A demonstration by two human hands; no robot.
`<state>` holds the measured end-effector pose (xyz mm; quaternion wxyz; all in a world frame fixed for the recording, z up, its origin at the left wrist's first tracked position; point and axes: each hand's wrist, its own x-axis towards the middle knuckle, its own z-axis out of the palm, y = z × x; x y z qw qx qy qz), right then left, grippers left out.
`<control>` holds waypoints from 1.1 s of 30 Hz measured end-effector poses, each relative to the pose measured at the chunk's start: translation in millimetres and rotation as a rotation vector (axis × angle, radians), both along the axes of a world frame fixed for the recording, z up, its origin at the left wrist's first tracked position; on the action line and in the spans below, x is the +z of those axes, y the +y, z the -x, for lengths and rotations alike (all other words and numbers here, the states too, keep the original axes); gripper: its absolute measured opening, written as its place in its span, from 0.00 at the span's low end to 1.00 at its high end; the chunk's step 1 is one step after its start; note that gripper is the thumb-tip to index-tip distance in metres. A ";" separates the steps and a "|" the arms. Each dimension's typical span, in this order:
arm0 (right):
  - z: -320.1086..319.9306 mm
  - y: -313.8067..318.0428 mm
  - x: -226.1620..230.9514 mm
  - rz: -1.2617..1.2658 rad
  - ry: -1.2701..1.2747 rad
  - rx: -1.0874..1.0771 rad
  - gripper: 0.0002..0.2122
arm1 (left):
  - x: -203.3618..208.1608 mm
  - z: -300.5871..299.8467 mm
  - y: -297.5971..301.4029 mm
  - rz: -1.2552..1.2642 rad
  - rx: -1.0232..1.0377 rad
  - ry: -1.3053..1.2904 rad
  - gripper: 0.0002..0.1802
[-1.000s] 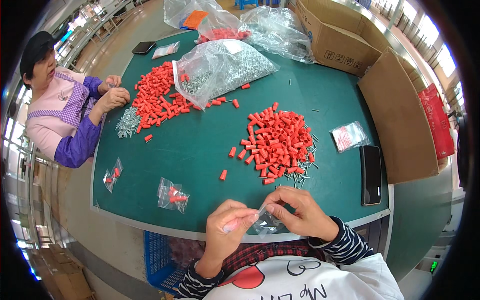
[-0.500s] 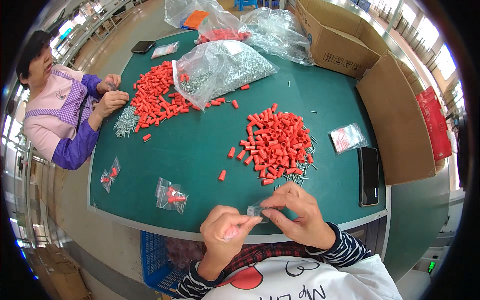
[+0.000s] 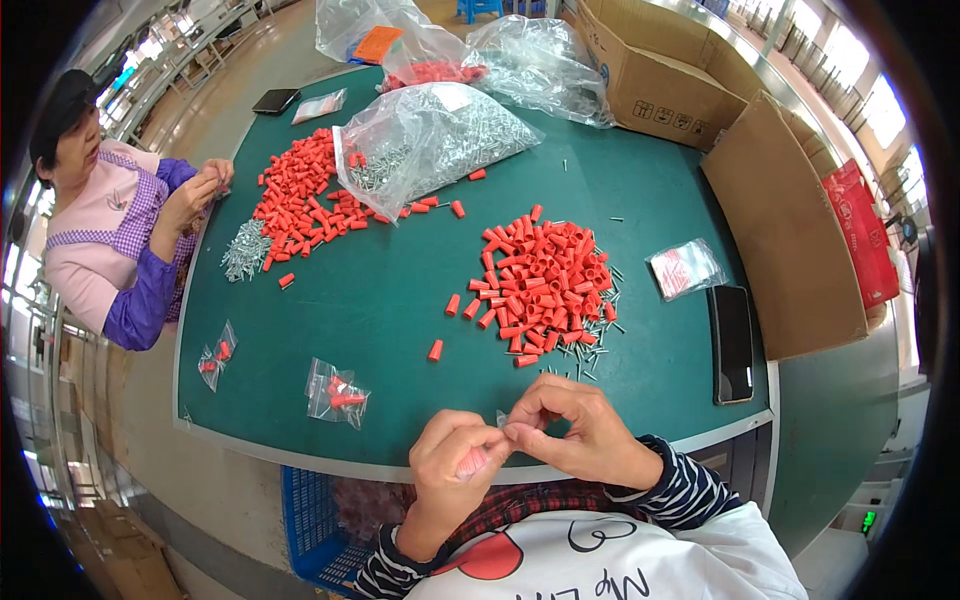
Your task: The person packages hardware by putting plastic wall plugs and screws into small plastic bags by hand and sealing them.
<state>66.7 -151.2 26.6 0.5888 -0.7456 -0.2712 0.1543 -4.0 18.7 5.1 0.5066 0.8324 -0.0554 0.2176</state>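
Right at the near edge of the green worktop (image 3: 400, 330), both hands are bunched together: the left hand (image 3: 452, 468) and right hand (image 3: 578, 432) meet fingertip to fingertip, fingers closed in a pinch on a small clear plastic bag (image 3: 500, 422) with something red showing in it, held just above the worktop's front edge. Below that edge sits a blue crate (image 3: 305, 525). Just beyond the hands is a pile of red wire connectors (image 3: 540, 280) with small metal screws (image 3: 590, 335) scattered along its near side, and a lone red connector (image 3: 436, 350) a bit to the left. Further left lie two filled little bags, one (image 3: 337, 393) near the front and another (image 3: 215, 355) by the left edge. To the right there's a black phone (image 3: 732, 342) and a flat packet of empty bags (image 3: 684, 268). Farther back, a big clear bag of screws (image 3: 430, 135) lies beside a second red pile (image 3: 300, 200), where another person (image 3: 120, 240) in a purple sleeve works with both hands raised. At the far end are more plastic bags (image 3: 540, 60) and cardboard boxes (image 3: 650, 70).
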 end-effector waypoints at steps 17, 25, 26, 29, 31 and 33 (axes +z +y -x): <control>-1.8 -3.6 -7.0 -0.055 -0.056 -0.006 0.04 | 5.2 1.1 3.9 0.309 -0.025 0.335 0.05; 3.4 -4.6 2.7 -0.014 -0.169 -0.103 0.07 | -1.5 3.9 -4.8 0.489 0.021 0.285 0.05; 4.4 -4.3 3.4 -0.022 -0.228 -0.136 0.07 | -0.3 3.5 -5.8 0.474 0.023 0.282 0.05; 6.1 -5.2 6.2 0.044 -0.317 -0.154 0.07 | -2.6 3.2 -4.9 0.464 -0.009 0.250 0.08; 6.8 -6.0 5.4 0.120 -0.348 -0.143 0.08 | 2.1 0.8 -5.2 0.424 -0.047 0.245 0.08; 6.7 -6.8 1.1 0.064 -0.213 -0.097 0.08 | 4.3 -0.7 -5.4 0.385 -0.090 0.240 0.09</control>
